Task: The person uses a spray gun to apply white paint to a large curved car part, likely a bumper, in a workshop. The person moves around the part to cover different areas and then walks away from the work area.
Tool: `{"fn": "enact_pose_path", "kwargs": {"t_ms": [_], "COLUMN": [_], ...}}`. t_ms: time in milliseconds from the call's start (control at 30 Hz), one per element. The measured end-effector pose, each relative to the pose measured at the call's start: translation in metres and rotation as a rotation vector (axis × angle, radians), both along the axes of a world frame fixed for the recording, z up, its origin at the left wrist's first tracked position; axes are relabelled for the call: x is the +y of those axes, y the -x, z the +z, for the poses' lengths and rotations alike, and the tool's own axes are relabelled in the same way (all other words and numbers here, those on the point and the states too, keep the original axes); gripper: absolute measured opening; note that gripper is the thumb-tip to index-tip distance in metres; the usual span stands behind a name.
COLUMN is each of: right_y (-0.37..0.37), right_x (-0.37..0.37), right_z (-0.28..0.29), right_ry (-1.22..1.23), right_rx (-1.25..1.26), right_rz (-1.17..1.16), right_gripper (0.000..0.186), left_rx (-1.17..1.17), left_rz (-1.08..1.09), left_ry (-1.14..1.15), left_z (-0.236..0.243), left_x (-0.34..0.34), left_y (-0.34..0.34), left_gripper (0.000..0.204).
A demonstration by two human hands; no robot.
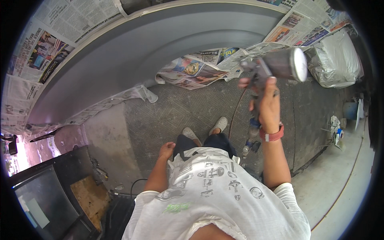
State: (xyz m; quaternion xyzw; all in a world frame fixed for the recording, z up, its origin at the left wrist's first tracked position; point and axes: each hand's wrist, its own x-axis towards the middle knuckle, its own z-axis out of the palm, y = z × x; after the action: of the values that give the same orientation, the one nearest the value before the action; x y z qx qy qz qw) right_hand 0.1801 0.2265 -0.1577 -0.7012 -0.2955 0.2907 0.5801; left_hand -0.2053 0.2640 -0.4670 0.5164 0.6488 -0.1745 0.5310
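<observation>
My right hand (269,102) is wrapped round the handle of a paint spray gun (262,74), raised at the right in front of the panel. A cylindrical cup (286,64) with a white round end sits on the gun, slightly blurred. Below the grip hangs a small bluish fitting (253,127). At my waist, my left hand (166,150) has its fingers loosely curled, and nothing shows in it. A long grey car panel (160,36) with a curved wheel-arch edge stretches across the far side, apart from both hands.
Newspaper masking (52,48) borders the panel, and more newspaper (194,72) covers the wheel arch. A plastic-wrapped bundle (336,60) stands at the far right. A thin hose (352,176) runs along the pale floor. Dark panels with glass (48,200) lean at the lower left.
</observation>
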Motion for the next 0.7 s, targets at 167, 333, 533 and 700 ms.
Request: {"fn": "enact_pose_path", "kwargs": {"t_ms": [167, 333, 533, 700], "right_y": [0.063, 0.086, 0.05, 0.01], "right_x": [0.032, 0.062, 0.061, 0.037], "right_z": [0.003, 0.007, 0.003, 0.006], "right_ry": [0.029, -0.07, 0.039, 0.015], "right_rx": [0.171, 0.195, 0.097, 0.037], "right_rz": [0.32, 0.46, 0.221, -0.059], "right_gripper": [0.07, 0.062, 0.065, 0.066], "left_rx": [-0.043, -0.036, -0.002, 0.047], "left_rz": [0.061, 0.046, -0.02, 0.016], "left_ry": [-0.021, -0.023, 0.007, 0.06], "left_z": [-0.01, -0.029, -0.04, -0.031], "left_x": [-0.003, -0.009, -0.017, -0.016], "left_y": [0.004, 0.019, 0.037, 0.03], "left_gripper": [0.043, 0.044, 0.046, 0.046]}}
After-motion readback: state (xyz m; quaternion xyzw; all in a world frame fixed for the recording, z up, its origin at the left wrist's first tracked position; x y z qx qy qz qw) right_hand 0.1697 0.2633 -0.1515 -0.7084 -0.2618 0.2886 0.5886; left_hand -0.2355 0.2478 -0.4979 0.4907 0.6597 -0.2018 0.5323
